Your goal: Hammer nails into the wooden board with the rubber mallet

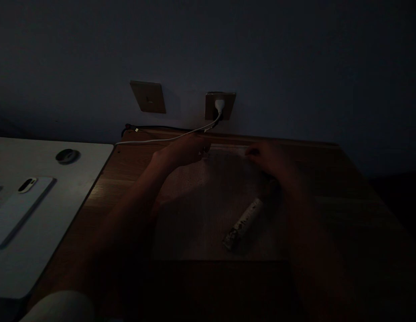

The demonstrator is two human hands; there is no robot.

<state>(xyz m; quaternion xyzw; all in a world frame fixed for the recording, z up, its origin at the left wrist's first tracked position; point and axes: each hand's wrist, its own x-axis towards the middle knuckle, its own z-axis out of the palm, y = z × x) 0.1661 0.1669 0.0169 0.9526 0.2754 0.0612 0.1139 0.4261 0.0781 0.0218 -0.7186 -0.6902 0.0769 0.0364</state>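
Dim light leaves much of the detail dark. A pale, thin sheet (191, 214) lies on the wooden table. At its far left part is my left hand (189, 150), fingers bent and pinched together, with a small bright spot at the fingertips. My right hand (268, 156) is over the far right part of the sheet, its fingers curled inward and slightly blurred. What either hand pinches is not clear. On the sheet, slanting below my right hand, lies a whitish stick-shaped thing (246, 219) with dark blotches; its upper end fades into shadow near my right wrist.
Against the wall, the wooden table (338, 179) has a white cable (154, 141) along its far edge, running to a plug (220, 106) in a socket. A wall plate (148, 96) is to the left. A white table (77, 192) holds a phone (23, 210) and a dark round thing (67, 156).
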